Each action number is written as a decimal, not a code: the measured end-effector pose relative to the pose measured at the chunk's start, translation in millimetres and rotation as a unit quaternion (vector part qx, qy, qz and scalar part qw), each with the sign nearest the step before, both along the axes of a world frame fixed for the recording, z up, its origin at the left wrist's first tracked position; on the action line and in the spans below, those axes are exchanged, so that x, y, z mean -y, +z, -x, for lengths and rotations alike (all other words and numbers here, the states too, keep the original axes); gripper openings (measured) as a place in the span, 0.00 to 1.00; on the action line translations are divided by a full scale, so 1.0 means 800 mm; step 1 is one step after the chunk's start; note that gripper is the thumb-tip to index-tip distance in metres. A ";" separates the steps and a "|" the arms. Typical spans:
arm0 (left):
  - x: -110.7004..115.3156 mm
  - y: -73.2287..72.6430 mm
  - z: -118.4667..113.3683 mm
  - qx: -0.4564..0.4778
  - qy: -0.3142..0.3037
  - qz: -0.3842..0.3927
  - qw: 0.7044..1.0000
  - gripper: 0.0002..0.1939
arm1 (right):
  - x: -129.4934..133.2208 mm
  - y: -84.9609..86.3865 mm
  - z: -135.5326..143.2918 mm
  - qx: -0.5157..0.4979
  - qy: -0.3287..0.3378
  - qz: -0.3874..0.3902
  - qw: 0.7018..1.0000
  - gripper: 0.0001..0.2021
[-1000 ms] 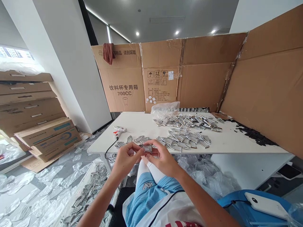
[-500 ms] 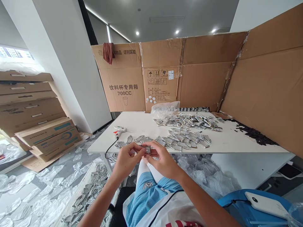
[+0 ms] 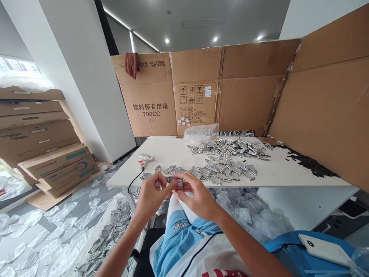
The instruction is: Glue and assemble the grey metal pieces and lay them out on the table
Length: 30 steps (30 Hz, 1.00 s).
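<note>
Between my two hands, just off the table's front edge, is a small silver metal keychain clasp [image 3: 180,183] with a rectangular end. My left hand [image 3: 154,195] is closed on its left part, thumb and fingers pinching it. My right hand [image 3: 198,196] grips the rectangular end from the other side. Fingers cover much of the piece. Beyond my hands, similar metal clasps [image 3: 221,167] lie in a loose pile on the white table [image 3: 170,146], and a second heap [image 3: 236,147] lies farther back. A white glue gun [image 3: 146,159] with a black cord rests at the left.
Cardboard panels [image 3: 198,65] wall the table's back and right. Small black pieces [image 3: 313,163] lie at the right, a clear plastic bag [image 3: 201,134] behind. More clasps [image 3: 111,231] fill a spot low on the left. A white phone [image 3: 324,250] sits on a blue stool [image 3: 284,246].
My left hand's fingers have shifted slightly on the clasp, and more of its looped part shows above them. My right hand stays almost still.
</note>
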<state>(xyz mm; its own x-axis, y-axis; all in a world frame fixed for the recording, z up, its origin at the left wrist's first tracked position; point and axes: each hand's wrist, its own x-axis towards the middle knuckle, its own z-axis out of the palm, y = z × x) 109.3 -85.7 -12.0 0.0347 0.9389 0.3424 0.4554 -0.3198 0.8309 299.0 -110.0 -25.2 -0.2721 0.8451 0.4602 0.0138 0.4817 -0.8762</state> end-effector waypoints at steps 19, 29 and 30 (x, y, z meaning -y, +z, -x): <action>0.011 0.023 -0.006 0.081 -0.139 0.172 0.972 0.24 | -0.014 0.013 -0.023 0.041 -0.018 -0.088 0.995 0.04; 0.011 0.024 -0.008 0.113 -0.155 0.230 0.954 0.29 | -0.029 0.009 -0.044 0.081 -0.084 -0.191 0.975 0.06; 0.010 0.023 -0.006 0.122 -0.163 0.231 0.951 0.29 | -0.034 0.011 -0.057 0.080 -0.110 -0.195 0.971 0.06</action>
<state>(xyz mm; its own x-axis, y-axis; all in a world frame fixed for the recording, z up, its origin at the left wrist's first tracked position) 114.4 -93.6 6.6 0.3225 0.9441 -0.0685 0.1696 0.0135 0.9854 344.7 -82.9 -16.6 -0.1981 0.6609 0.7239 0.2752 0.7463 -0.6061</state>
